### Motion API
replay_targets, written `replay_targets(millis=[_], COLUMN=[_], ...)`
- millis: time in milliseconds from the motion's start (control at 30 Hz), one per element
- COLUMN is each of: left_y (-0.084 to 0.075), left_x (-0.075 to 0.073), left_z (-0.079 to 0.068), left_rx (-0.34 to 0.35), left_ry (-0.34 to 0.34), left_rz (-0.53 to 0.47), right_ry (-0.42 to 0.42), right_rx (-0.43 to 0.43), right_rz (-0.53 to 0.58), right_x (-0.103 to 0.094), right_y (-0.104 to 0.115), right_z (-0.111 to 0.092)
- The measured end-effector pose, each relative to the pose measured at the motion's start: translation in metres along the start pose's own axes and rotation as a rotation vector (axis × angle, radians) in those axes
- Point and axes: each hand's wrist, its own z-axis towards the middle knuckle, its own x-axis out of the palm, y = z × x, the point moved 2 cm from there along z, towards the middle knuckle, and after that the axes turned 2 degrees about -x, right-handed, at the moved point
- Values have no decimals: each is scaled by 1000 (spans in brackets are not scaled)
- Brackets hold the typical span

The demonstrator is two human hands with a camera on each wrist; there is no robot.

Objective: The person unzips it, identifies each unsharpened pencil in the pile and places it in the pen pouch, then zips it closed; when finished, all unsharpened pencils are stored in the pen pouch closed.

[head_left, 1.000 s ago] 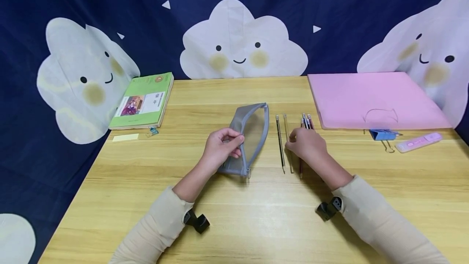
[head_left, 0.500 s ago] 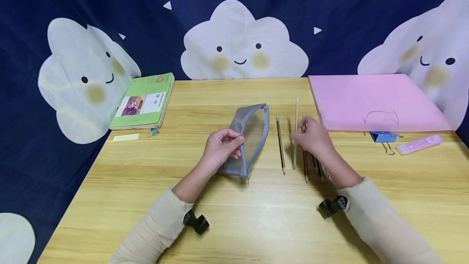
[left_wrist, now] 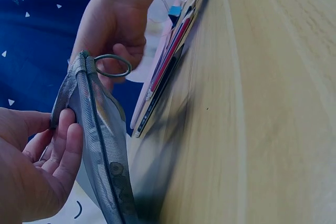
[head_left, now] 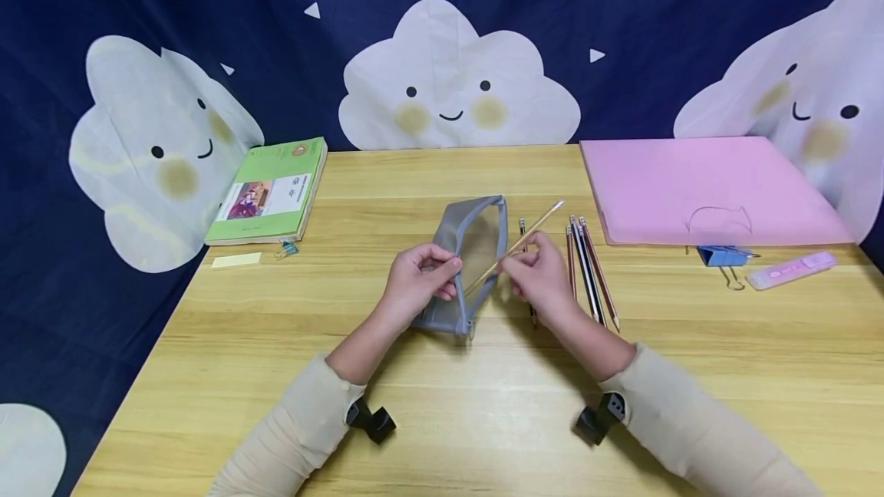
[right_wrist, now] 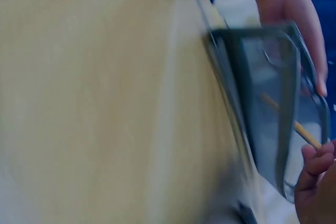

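My left hand [head_left: 421, 274] pinches the near edge of a grey mesh zipper pouch [head_left: 452, 228], keeping its mouth spread wide. Between the thumb and fingers of my right hand [head_left: 542, 278] is a yellow pencil [head_left: 542, 222], slanted, its white eraser end up and its lower end inside the pouch's mouth. The right wrist view also has this yellow pencil [right_wrist: 304, 132] reaching through the opening. A dark pencil [head_left: 522, 228] lies on the table, partly covered by my right hand. Right of that hand lie several red and dark pencils [head_left: 590, 271], side by side.
A pink folder [head_left: 711, 182] lies at the back right, with a blue binder clip [head_left: 721, 255] and a pink-capped pen-like item [head_left: 790, 269] before it. At the left are a green book [head_left: 269, 190], a pale yellow strip [head_left: 236, 260] and a small teal clip [head_left: 287, 248].
My right hand has picked the yellow pencil up from the table, moved it left and tilted its lower end into the pouch. The left hand keeps its hold on the pouch.
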Motion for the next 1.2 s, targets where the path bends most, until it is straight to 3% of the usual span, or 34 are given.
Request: replay_targets(millis=[167, 333, 433, 533, 633, 767, 1033, 1200], left_y=[2, 4, 2, 2, 11, 26, 29, 34], left_x=[4, 7, 6, 3, -1, -8, -12, -13], left_z=[0, -1, -1, 1, 7, 18, 22, 24], left_rx=[6, -3, 7, 40, 75, 107, 114, 95], left_ry=[26, 44, 37, 24, 8, -13, -35, -24], left_rz=[-8, -3, -7, -20, -31, -63, -151, -197], right_ry=[184, 342, 348, 301, 304, 394, 649, 663], right_rx=[256, 321, 255, 172, 97, -5, -410, -547], right_rz=[23, -54, -69, -72, -115, -236, -450, -500], right_x=[17, 20, 16, 11, 5, -1, 1, 5], right_y=[-5, -4, 0, 6, 9, 10, 8, 8], right_z=[-2, 0, -1, -3, -6, -16, -41, -48])
